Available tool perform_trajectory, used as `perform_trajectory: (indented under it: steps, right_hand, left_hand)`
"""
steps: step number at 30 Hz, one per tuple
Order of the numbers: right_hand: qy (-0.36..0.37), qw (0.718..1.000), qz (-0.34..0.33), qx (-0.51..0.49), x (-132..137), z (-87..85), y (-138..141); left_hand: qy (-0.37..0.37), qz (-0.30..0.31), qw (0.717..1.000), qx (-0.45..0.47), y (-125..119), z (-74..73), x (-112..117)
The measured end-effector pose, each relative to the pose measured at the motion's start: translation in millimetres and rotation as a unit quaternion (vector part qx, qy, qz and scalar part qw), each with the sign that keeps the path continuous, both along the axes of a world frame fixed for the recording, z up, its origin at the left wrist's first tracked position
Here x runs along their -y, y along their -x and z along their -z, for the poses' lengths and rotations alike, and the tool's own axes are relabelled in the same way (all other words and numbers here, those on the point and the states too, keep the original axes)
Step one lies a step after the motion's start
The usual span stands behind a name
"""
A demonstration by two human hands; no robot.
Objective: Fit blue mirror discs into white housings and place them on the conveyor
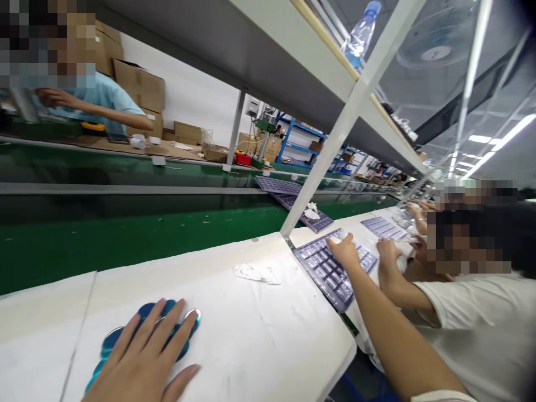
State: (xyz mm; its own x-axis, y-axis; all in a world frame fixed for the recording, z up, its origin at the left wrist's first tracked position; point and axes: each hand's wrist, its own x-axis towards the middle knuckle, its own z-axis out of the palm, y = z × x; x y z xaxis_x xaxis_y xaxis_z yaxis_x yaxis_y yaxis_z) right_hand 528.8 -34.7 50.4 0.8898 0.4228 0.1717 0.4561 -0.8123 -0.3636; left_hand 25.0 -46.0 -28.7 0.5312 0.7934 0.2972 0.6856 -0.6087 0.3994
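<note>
My left hand (140, 363) lies palm down with fingers stretched over a group of shiny blue round discs (112, 338) on the white tabletop. Some discs show beyond and between the fingers; the palm hides others. Reaching far to the right, my right hand (345, 251) is over a clear plastic compartment tray (324, 265). Two of its digits show apart, and the rest are hidden. Something whitish is near the fingertips, too small to make out. Rows of pale pieces sit in the tray's compartments.
A crumpled white wipe (257, 273) lies on the white table (234, 335). A slanted white post (322, 162) carries a shelf overhead. Beyond is a green conveyor (167, 223) with stacked trays (288, 192). A co-worker's hands (389, 251) work close right; another person sits across.
</note>
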Motion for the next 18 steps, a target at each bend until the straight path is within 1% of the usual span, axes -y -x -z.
perform_trajectory:
  steps: [2, 4, 6, 8, 10, 11, 12, 13, 14, 15, 16, 17, 18]
  right_hand:
    - [0.01, 1.0, 0.0, -0.009, -3, 0.0, 2]
    - [0.016, 1.0, -0.003, -0.016, -2, -3.1, 5]
    - [0.019, 1.0, -0.01, -0.02, 4, -7.5, 12]
    - [0.018, 0.999, -0.026, -0.019, 13, -12.0, 26]
    - [0.018, 0.998, -0.053, -0.01, 27, -15.8, 54]
    - [0.013, 0.997, -0.079, -0.009, 34, -17.4, 74]
    - [0.003, 0.993, -0.116, -0.015, 41, -18.8, 99]
    - [-0.011, 0.985, -0.168, -0.027, 48, -19.8, 128]
    - [-0.061, 0.961, -0.26, -0.077, 54, -20.7, 160]
    - [-0.119, 0.912, -0.366, -0.144, 57, -21.4, 194]
    - [-0.162, 0.849, -0.459, -0.204, 59, -22.0, 229]
    - [-0.185, 0.794, -0.526, -0.243, 59, -22.6, 262]
    - [-0.188, 0.753, -0.574, -0.263, 56, -23.1, 291]
  left_hand:
    - [0.057, 0.014, 0.997, -0.047, 2, -13.9, 3]
    - [0.107, 0.019, 0.993, -0.041, 5, -29.5, 6]
    - [0.122, -0.001, 0.992, 0.018, 10, -44.1, 10]
    - [0.111, -0.056, 0.984, 0.129, 13, -56.7, 14]
    - [0.108, -0.128, 0.953, 0.252, 15, -67.9, 19]
    - [0.127, -0.154, 0.932, 0.303, 15, -73.3, 22]
    - [0.163, -0.17, 0.909, 0.345, 15, -78.3, 24]
    - [0.214, -0.178, 0.883, 0.379, 13, -83.0, 25]
    - [0.277, -0.178, 0.851, 0.408, 12, -87.1, 27]
    - [0.346, -0.168, 0.812, 0.439, 11, -90.5, 28]
    - [0.416, -0.149, 0.763, 0.472, 9, -93.3, 28]
    - [0.477, -0.123, 0.705, 0.509, 8, -95.4, 28]
    - [0.524, -0.096, 0.644, 0.549, 8, -97.0, 27]
